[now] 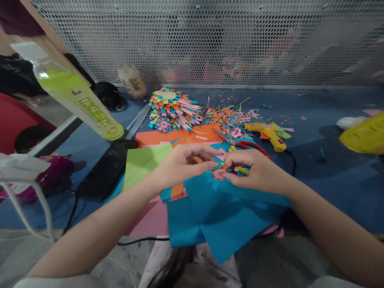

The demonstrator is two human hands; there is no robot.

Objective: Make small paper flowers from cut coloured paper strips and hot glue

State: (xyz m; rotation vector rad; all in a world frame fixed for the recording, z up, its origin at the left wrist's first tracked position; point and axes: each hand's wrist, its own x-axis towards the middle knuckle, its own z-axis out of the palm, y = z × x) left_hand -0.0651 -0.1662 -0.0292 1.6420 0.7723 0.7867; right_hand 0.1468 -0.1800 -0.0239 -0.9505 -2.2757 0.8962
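Observation:
A small paper rosette in pink, orange, green and blue is between my two hands, over blue paper sheets. My left hand pinches its left edge with thumb and fingertips. On the other side, the thumb and bent fingers of my right hand close on the same rosette. Just beyond my right hand lie red-handled scissors, partly hidden. A yellow glue gun rests to their right. Behind the hands sits a pile of similar rosettes with fringed ends, beside tangled paper strips.
Green paper and orange paper lie under and left of my hands. Farther left are a black flat object, a tall bottle and a purple item with white cable. A perforated metal panel stands behind the table.

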